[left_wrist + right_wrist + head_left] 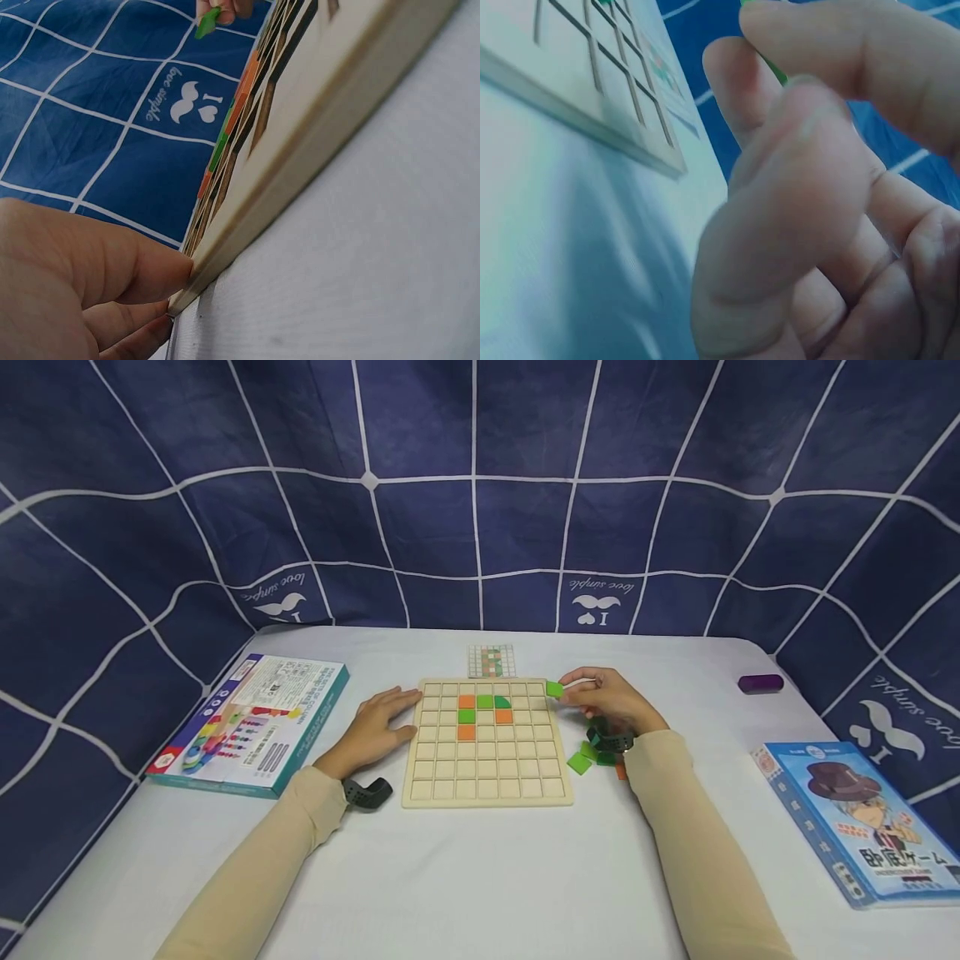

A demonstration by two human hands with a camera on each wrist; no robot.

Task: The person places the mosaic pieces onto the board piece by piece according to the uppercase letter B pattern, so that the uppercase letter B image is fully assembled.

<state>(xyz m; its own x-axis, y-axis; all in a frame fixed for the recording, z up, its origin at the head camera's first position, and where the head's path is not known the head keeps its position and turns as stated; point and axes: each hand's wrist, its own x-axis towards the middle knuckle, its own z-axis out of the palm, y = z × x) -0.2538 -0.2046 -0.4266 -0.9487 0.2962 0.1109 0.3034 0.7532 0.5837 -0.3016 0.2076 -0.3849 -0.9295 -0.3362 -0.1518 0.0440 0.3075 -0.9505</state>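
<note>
A pale wooden grid board (487, 789) lies on the table, with several orange and green tiles (467, 717) set in its upper squares. One dark green tile (502, 702) there has a rounded corner. My left hand (378, 731) rests at the board's left side, thumb (161, 274) and fingertips touching its edge. At the board's upper right corner, my right hand (611, 697) pinches a light green square tile (554, 689) between thumb and fingers. In the right wrist view the fingers hide most of that tile.
Loose green and orange tiles (579, 763) lie right of the board, partly under the right wrist. Behind the board is a small pattern card (491, 662). A toy box (255, 718) lies left; a blue game box (862, 818) and a purple case (761, 683) lie right.
</note>
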